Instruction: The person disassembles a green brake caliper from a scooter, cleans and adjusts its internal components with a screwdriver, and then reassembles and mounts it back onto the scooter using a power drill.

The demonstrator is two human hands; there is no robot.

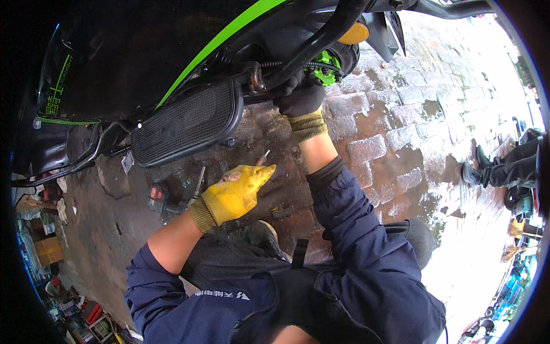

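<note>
My left hand, in a yellow work glove, is closed low over the ground in front of me. A slim piece with a metal tip shows just beyond its fingers; I cannot make out what it is. My right hand, in a dark glove with a yellow cuff, reaches up to the vehicle beside a bright green brake caliper. Its fingers are curled in the shadow there, and what they grip is hidden. A ribbed black hose runs past them toward the caliper.
Above me stands a black two-wheeler with a green stripe and a ribbed footboard. A metal tool and a red-and-black item lie near my left wrist. Another person's legs are at the right on wet paving.
</note>
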